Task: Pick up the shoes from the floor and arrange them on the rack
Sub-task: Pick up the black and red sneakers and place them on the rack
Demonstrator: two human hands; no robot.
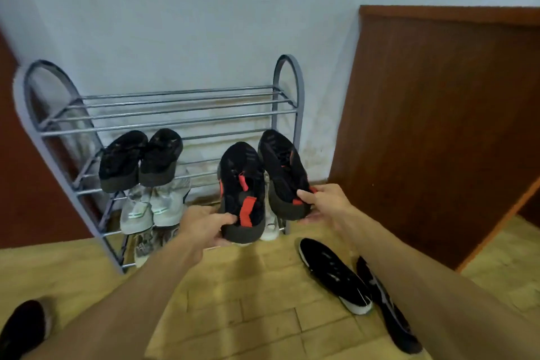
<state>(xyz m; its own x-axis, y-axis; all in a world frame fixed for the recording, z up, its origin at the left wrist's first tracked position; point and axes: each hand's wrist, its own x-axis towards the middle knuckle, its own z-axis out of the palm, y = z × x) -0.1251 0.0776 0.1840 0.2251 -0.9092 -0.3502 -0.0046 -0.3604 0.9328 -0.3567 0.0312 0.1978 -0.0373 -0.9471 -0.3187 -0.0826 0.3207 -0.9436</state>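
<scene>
Open room: top tier of rack (163, 114), plus right half of middle tier up to the end hoop. Clamps left hand (204, 225) on heel of left red-black shoe (242, 193), right hand (324, 202) on heel of right red-black shoe (283, 172); holds both side by side before the rack's right half. Panel (438, 126) close on the right. Count: black pair (140, 158) on middle tier, left; white pair (152, 204) below; 2 floor shoes (333, 275) by right forearm.
</scene>
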